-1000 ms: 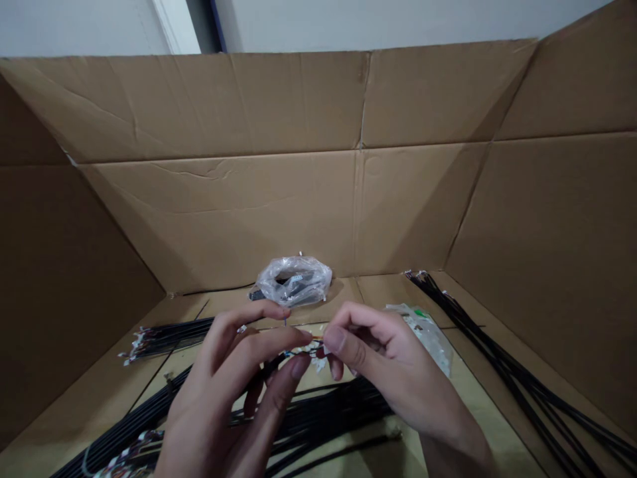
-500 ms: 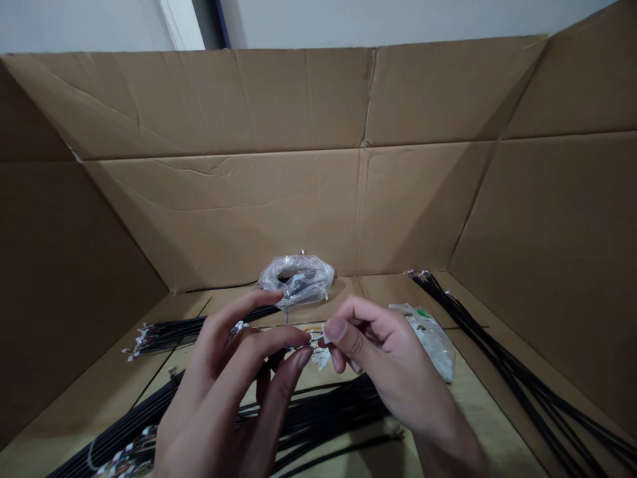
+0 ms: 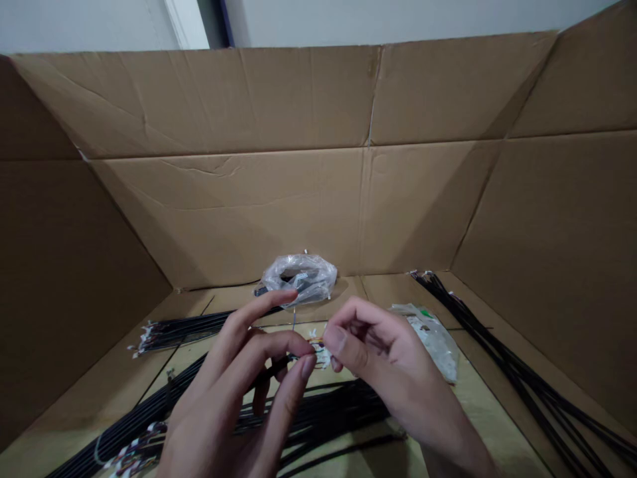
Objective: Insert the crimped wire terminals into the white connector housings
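Fingers squeeze together on the bare left hand and bare right hand, low in the middle of the frame. The left ones pinch a thin, round, black cable; the right ones pinch its thin coloured wires. With wires out, the job looks partly done; what is left I cannot tell. Both hands bend inward, one left finger up.

Bare hands, right forearm seemingly bare
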{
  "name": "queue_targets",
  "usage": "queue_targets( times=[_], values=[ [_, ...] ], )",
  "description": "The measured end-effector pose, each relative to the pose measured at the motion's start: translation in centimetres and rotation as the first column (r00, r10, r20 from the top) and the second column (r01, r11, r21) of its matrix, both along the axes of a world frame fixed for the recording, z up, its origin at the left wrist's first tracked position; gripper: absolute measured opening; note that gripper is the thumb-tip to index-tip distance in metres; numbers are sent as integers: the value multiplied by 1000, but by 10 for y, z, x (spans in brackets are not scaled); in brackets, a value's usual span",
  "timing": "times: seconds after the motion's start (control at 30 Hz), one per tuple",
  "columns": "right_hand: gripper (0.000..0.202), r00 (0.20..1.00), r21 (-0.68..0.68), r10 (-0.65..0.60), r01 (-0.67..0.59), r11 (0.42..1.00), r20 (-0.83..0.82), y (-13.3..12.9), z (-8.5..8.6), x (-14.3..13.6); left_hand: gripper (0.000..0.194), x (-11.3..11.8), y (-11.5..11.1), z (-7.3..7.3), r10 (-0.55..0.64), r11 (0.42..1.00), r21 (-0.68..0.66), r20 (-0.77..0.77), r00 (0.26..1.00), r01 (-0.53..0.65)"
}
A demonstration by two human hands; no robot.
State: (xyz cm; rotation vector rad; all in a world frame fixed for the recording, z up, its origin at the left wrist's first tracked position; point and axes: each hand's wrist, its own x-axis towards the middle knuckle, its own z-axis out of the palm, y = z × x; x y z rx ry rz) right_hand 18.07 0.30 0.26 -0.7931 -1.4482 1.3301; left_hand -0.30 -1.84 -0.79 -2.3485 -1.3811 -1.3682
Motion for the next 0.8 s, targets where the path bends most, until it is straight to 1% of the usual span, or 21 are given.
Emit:
queue_targets(
  times=[0.13,0.27,0.33,0.43,0.53,0.63,0.8],
  values=[
    [26,999,11,4,-4,1000,35,-2,0,2,9,-1,-2,1,-8,1000,16,12,1000,8],
    [30,995,49,65,-69,996,72,-2,1,4,11,1,0,-1,3,999,50,4,1000,-3],
    [32,993,57,84,-89,994,82,-2,1,4,11,1,1,-1,32,996,81,-31,999,-29],
    [29,994,61,79,-84,995,78,-2,1,4,11,-1,1,-1,85,990,121,-102,991,-72],
    [28,993,60,103,-107,992,62,-1,0,4,14,-4,0,0,87,986,152,-127,988,-67],
    [28,991,47,128,-130,990,33,0,-1,4,10,-4,-1,1,79,990,126,-107,991,-65],
    [33,986,-6,163,-163,987,35,2,-2,4,9,1,-2,4,18,999,50,-40,999,-16]
  ],
)
